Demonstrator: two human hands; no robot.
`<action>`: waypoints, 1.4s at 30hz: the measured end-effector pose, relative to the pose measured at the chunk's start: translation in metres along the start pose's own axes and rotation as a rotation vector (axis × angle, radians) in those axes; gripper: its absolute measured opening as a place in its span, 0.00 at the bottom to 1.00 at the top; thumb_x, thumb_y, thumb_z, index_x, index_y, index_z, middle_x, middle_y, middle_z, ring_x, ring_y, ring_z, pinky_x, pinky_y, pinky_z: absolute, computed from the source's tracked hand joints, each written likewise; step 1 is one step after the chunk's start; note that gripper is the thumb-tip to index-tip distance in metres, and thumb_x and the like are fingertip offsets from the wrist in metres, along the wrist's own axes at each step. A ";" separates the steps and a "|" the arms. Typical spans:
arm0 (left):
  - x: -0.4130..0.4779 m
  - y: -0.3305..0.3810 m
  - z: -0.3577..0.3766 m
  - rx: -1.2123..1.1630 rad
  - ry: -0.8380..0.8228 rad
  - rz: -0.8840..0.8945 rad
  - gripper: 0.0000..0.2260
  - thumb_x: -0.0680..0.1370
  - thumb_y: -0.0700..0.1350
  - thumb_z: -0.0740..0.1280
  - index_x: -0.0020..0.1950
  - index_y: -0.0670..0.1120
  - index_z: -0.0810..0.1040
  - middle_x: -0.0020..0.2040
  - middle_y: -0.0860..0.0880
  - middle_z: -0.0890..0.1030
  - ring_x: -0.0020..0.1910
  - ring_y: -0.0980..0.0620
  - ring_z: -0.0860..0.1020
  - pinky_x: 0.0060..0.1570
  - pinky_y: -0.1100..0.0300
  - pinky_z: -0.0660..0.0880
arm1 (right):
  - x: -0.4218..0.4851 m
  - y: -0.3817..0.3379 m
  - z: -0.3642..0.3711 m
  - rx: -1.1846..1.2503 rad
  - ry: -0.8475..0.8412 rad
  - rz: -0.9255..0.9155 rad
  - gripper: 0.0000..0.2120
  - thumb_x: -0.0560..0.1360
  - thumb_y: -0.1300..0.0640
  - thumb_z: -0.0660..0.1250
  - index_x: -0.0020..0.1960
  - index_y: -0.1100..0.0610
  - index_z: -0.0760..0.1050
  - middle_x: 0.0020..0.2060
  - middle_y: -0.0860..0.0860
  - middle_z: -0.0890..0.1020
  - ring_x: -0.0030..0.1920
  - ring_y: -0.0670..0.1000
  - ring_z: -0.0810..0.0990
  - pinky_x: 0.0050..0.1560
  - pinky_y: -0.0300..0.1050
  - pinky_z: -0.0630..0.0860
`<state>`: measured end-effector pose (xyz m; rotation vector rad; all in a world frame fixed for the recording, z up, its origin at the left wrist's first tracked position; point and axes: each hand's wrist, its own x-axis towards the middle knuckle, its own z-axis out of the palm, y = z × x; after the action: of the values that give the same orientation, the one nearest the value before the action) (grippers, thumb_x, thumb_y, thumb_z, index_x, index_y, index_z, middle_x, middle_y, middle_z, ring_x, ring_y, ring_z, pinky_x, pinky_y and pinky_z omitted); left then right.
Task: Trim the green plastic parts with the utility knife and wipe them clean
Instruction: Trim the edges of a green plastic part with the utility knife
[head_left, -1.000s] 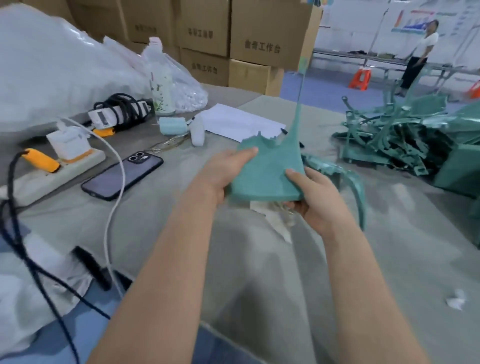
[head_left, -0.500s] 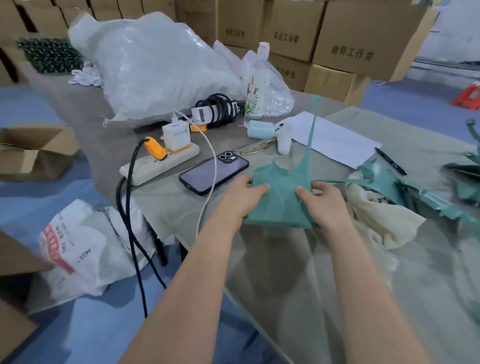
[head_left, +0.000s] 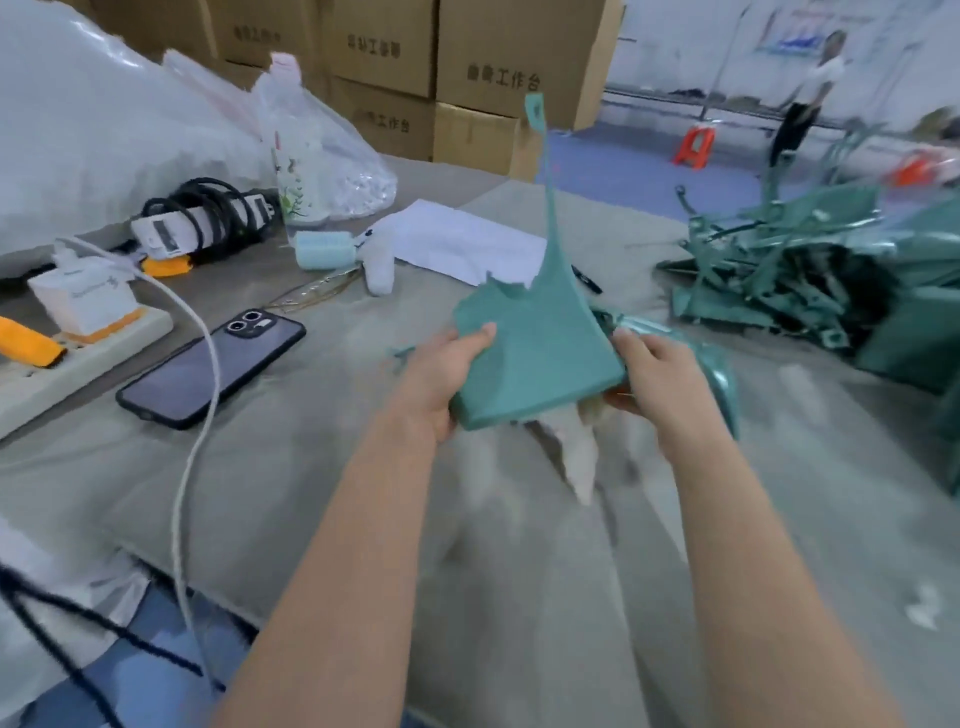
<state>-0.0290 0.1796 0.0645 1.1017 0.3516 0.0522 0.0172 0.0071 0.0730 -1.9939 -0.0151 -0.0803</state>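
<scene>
A green plastic part (head_left: 537, 343), a curved sheet with a long thin stalk rising from it, is held above the table between both hands. My left hand (head_left: 441, 374) grips its left edge, thumb on the face. My right hand (head_left: 654, 371) grips its right edge and also holds a pale cloth (head_left: 576, 447) that hangs down under the part. A second green part (head_left: 722, 374) lies just behind my right hand. A heap of green plastic parts (head_left: 810, 275) sits at the right. No utility knife shows.
A phone (head_left: 213, 366), a power strip (head_left: 78, 343) with chargers and cables, a bottle (head_left: 298, 171), a white sheet of paper (head_left: 457, 241), and plastic bags lie on the left and far side of the grey table (head_left: 322, 493). Cardboard boxes stand behind. A person stands far right.
The view swung back right, so the heap of green parts is in sight again. Both hands kept hold of the green part and lifted it a little, tilted upright.
</scene>
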 end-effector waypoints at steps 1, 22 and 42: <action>0.000 -0.004 0.020 -0.046 -0.037 -0.024 0.09 0.80 0.43 0.63 0.58 0.42 0.78 0.51 0.44 0.82 0.35 0.52 0.82 0.35 0.59 0.80 | 0.000 0.008 -0.022 0.016 0.041 0.033 0.16 0.82 0.55 0.60 0.47 0.66 0.78 0.42 0.59 0.83 0.43 0.59 0.82 0.52 0.57 0.79; -0.027 -0.180 0.341 -0.292 -0.517 -0.519 0.12 0.81 0.50 0.60 0.60 0.47 0.78 0.62 0.48 0.79 0.50 0.54 0.81 0.37 0.58 0.74 | -0.076 0.180 -0.302 0.012 1.108 0.489 0.19 0.80 0.60 0.60 0.68 0.64 0.64 0.64 0.62 0.73 0.59 0.59 0.74 0.54 0.46 0.69; 0.017 -0.186 0.350 -0.411 -0.464 -0.372 0.11 0.81 0.48 0.64 0.61 0.46 0.79 0.50 0.47 0.85 0.45 0.47 0.84 0.35 0.55 0.80 | 0.035 0.210 -0.318 -0.567 0.478 0.574 0.26 0.79 0.58 0.61 0.76 0.56 0.59 0.73 0.54 0.65 0.72 0.57 0.62 0.68 0.44 0.60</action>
<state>0.0686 -0.2041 0.0381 0.6022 0.1129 -0.4387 0.0461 -0.3703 0.0146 -2.4069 0.9744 -0.2029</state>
